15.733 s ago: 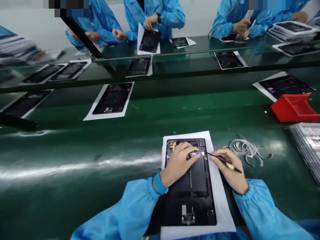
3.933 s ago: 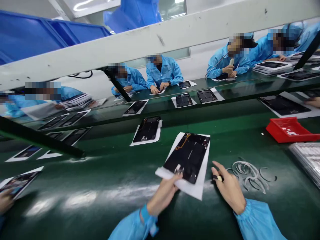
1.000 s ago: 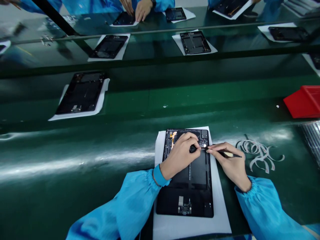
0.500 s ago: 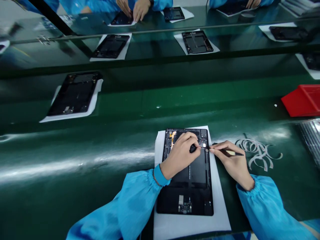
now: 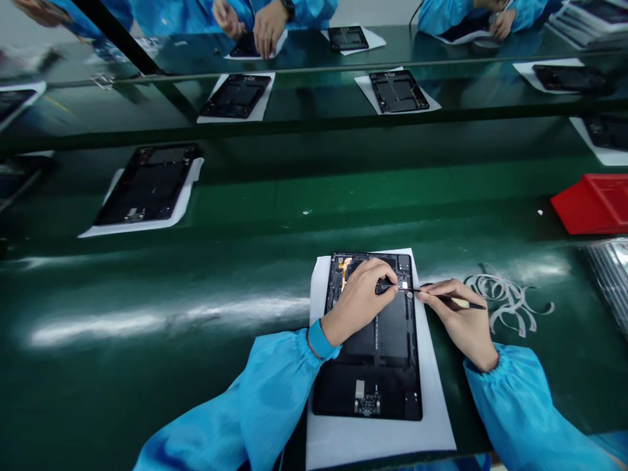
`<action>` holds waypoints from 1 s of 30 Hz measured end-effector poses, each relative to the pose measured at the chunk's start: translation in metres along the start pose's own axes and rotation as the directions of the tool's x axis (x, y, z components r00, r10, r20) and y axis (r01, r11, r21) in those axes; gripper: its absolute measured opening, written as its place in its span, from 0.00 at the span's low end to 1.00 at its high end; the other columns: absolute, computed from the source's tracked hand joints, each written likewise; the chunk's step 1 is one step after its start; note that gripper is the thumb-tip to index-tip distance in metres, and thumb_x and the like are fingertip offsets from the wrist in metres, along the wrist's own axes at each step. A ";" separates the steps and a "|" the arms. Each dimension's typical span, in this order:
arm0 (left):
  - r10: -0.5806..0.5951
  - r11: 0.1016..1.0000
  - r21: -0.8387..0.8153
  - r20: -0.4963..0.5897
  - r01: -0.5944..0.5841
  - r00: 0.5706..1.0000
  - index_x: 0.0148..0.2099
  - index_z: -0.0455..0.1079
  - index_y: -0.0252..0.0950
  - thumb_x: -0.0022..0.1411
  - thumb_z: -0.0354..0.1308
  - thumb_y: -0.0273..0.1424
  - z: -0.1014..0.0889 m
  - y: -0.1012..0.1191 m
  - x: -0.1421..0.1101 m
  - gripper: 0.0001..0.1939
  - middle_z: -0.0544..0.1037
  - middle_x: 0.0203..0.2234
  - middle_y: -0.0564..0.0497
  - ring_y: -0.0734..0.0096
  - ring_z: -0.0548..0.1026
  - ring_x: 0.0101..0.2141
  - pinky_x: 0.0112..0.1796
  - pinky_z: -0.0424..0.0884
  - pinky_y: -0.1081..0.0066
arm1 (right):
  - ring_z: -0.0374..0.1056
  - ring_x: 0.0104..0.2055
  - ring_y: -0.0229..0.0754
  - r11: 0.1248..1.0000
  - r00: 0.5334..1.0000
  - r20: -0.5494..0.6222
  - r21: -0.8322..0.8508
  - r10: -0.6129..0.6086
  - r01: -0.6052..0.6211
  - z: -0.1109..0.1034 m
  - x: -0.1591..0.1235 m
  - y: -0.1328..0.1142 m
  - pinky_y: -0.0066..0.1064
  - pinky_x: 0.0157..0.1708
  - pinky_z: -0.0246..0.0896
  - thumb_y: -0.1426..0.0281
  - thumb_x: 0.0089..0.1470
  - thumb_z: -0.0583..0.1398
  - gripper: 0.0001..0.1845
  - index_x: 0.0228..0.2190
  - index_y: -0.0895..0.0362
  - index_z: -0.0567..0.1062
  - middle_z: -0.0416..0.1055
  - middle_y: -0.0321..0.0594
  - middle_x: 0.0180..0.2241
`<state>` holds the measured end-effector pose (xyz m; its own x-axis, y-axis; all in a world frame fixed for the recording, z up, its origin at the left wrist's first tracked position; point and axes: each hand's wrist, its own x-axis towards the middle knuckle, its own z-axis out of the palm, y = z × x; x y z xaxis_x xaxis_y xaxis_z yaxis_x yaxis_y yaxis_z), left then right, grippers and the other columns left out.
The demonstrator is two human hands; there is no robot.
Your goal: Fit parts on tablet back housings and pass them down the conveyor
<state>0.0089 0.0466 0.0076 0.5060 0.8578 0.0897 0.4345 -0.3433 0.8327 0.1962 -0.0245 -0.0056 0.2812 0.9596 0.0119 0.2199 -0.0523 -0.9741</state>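
Observation:
An opened tablet housing (image 5: 366,386) with small boards and an orange flex cable (image 5: 344,265) lies on a white sheet (image 5: 383,441) in front of me. My left hand (image 5: 360,297) rests over its upper part, thumb and forefinger pinched at a small dark piece (image 5: 383,286) whose kind I cannot make out. At the housing's right edge, my right hand (image 5: 458,311) grips slim black tweezers (image 5: 444,298). They point left, their tips close to my left fingertips. My left hand hides part of the housing.
Curled white strips (image 5: 510,297) lie right of my right hand. Beyond them are a red bin (image 5: 591,203) and stacked clear trays (image 5: 611,275). Another tablet housing (image 5: 150,183) sits at the left on a white sheet. Across a raised ledge, co-workers' hands (image 5: 269,29) handle similar housings.
My hands and the housing appear slightly further right, and more of the tweezers' shaft shows. Two housings beyond the ledge appear shifted right. More housings show at the left edge.

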 end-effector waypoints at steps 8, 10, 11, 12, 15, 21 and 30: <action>0.105 0.994 -0.002 0.035 -0.105 0.994 0.37 0.70 0.37 0.57 0.56 0.19 -0.008 0.000 -0.003 0.09 0.75 0.38 0.50 0.66 0.73 0.43 0.46 0.68 0.65 | 0.74 0.36 0.43 0.996 0.991 -0.121 0.062 -0.053 0.061 0.000 0.003 -0.001 0.37 0.39 0.73 0.67 0.45 0.69 0.10 0.26 0.56 0.74 0.76 0.39 0.31; 0.115 0.993 0.032 0.007 -0.115 0.993 0.40 0.70 0.37 0.61 0.55 0.22 -0.018 -0.002 -0.009 0.07 0.76 0.40 0.49 0.66 0.73 0.44 0.47 0.67 0.65 | 0.74 0.36 0.42 0.993 0.987 -0.154 0.096 -0.049 0.064 0.002 0.003 -0.002 0.37 0.40 0.73 0.67 0.46 0.69 0.10 0.28 0.56 0.74 0.75 0.39 0.32; 0.102 0.992 0.077 -0.011 -0.101 0.995 0.40 0.70 0.37 0.62 0.55 0.24 -0.023 -0.004 -0.012 0.05 0.75 0.40 0.48 0.65 0.72 0.44 0.48 0.67 0.64 | 0.74 0.36 0.42 0.990 0.986 -0.162 0.128 -0.036 0.058 0.003 0.002 -0.002 0.37 0.40 0.73 0.66 0.46 0.69 0.10 0.29 0.56 0.74 0.75 0.39 0.32; 0.084 0.988 0.134 -0.023 -0.081 0.996 0.41 0.70 0.36 0.63 0.56 0.26 -0.026 -0.005 -0.016 0.05 0.75 0.41 0.48 0.64 0.72 0.45 0.49 0.66 0.62 | 0.74 0.36 0.42 0.986 0.986 -0.164 0.162 -0.022 0.049 0.004 0.001 -0.002 0.38 0.41 0.73 0.65 0.47 0.68 0.11 0.30 0.56 0.74 0.75 0.39 0.33; 0.063 0.962 0.265 0.001 -0.061 0.998 0.45 0.71 0.36 0.62 0.59 0.30 -0.030 -0.010 -0.024 0.08 0.74 0.43 0.46 0.60 0.70 0.47 0.50 0.65 0.58 | 0.75 0.36 0.42 0.968 0.991 -0.135 0.249 0.007 0.027 0.008 -0.001 0.001 0.40 0.42 0.73 0.63 0.49 0.67 0.12 0.32 0.57 0.73 0.74 0.39 0.34; 0.045 0.979 0.198 -0.017 -0.040 0.999 0.39 0.74 0.36 0.60 0.60 0.28 -0.020 -0.014 -0.021 0.04 0.73 0.40 0.47 0.63 0.71 0.45 0.49 0.66 0.61 | 0.73 0.32 0.39 0.965 0.988 -0.151 0.250 -0.037 0.075 0.006 0.002 0.001 0.35 0.36 0.72 0.55 0.61 0.54 0.19 0.29 0.57 0.72 0.72 0.40 0.33; 0.219 0.975 0.114 -0.341 -0.191 0.914 0.33 0.73 0.37 0.61 0.60 0.28 -0.033 0.030 -0.078 0.03 0.77 0.31 0.49 0.65 0.75 0.36 0.39 0.71 0.65 | 0.69 0.25 0.36 0.929 0.903 0.298 -0.109 -0.308 0.353 0.029 -0.056 -0.039 0.25 0.28 0.64 0.66 0.63 0.52 0.13 0.45 0.55 0.72 0.72 0.34 0.25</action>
<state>-0.0422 -0.0181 0.0439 0.3038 0.8394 0.4507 0.4116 -0.5423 0.7325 0.1446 -0.0681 0.0246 -0.0924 0.9654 0.2440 0.4057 0.2602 -0.8762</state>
